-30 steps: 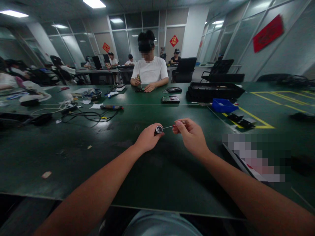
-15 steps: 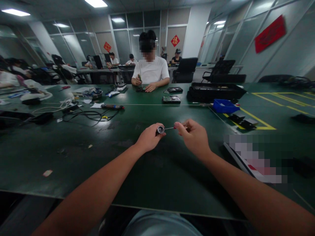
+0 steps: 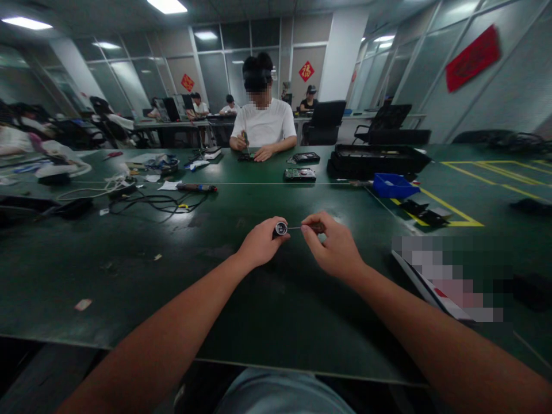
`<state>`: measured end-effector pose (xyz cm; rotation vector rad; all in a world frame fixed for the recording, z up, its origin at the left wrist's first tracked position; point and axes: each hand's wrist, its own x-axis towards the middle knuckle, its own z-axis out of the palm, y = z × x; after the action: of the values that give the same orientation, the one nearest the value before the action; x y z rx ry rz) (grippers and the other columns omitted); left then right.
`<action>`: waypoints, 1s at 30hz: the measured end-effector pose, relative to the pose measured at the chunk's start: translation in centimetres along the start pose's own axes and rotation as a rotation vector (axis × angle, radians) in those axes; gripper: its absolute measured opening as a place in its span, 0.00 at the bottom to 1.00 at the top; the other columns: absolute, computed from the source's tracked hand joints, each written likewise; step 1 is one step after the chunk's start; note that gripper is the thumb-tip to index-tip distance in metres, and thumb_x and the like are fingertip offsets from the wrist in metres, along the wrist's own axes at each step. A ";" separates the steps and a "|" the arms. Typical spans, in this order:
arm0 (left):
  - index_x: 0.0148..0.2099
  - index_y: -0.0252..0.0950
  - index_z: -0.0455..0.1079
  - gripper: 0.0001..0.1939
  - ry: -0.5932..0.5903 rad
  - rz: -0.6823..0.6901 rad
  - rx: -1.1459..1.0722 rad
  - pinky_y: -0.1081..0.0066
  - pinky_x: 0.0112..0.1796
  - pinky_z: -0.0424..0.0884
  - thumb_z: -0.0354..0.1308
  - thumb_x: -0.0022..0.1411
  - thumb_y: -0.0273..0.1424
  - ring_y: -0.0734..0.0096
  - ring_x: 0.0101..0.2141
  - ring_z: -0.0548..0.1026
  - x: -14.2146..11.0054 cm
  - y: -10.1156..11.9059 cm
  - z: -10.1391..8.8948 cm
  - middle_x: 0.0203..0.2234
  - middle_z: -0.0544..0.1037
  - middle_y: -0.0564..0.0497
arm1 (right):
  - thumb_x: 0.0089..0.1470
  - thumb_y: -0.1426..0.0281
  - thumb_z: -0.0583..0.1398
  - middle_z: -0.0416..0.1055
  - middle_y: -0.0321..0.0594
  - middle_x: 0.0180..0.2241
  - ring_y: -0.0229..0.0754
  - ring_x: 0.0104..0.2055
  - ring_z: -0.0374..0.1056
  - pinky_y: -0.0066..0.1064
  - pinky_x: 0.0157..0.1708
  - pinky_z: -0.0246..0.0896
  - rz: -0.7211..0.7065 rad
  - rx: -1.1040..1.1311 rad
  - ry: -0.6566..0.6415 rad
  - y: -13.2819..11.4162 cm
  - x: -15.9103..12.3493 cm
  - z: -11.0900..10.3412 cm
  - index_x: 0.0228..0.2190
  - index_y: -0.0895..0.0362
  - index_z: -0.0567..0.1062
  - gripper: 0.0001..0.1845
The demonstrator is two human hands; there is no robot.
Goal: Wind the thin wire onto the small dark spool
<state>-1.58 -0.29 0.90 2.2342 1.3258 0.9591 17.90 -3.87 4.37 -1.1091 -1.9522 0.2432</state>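
Above the green table (image 3: 276, 316), my left hand (image 3: 260, 241) is closed around a short dark cylinder (image 3: 281, 229). Its round, silver-rimmed open end faces me, with small parts inside that are too small to make out. My right hand (image 3: 335, 246) grips a screwdriver (image 3: 318, 227) by its reddish-brown handle. The thin metal shaft points left and reaches the cylinder's right side. Whether its tip sits in a screw or only touches the side cannot be told from here.
Across the table, a co-worker (image 3: 264, 123) handles a small dark part with a tool. Hard drives (image 3: 299, 173), a black tray (image 3: 375, 161) and a blue bin (image 3: 394, 185) lie beyond my hands. Black cables (image 3: 159, 202) lie at left, a pixelated white-edged item (image 3: 444, 282) at right.
My right hand has shifted slightly left, closer to the cylinder, and its fingers have changed position on the screwdriver handle. Less of the shaft shows. My left hand stays in place.
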 end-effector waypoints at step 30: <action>0.47 0.41 0.69 0.10 -0.051 0.020 -0.004 0.64 0.43 0.68 0.59 0.62 0.34 0.64 0.40 0.73 0.0 1.0 -0.2 0.40 0.76 0.51 | 0.63 0.59 0.55 0.74 0.39 0.31 0.41 0.32 0.71 0.35 0.35 0.66 0.233 0.395 0.202 0.8 0.5 0.6 0.37 0.55 0.71 0.12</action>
<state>-1.16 -0.78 1.63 2.2569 1.2809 0.9054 17.82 -2.91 3.92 -1.0485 -1.5132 0.5923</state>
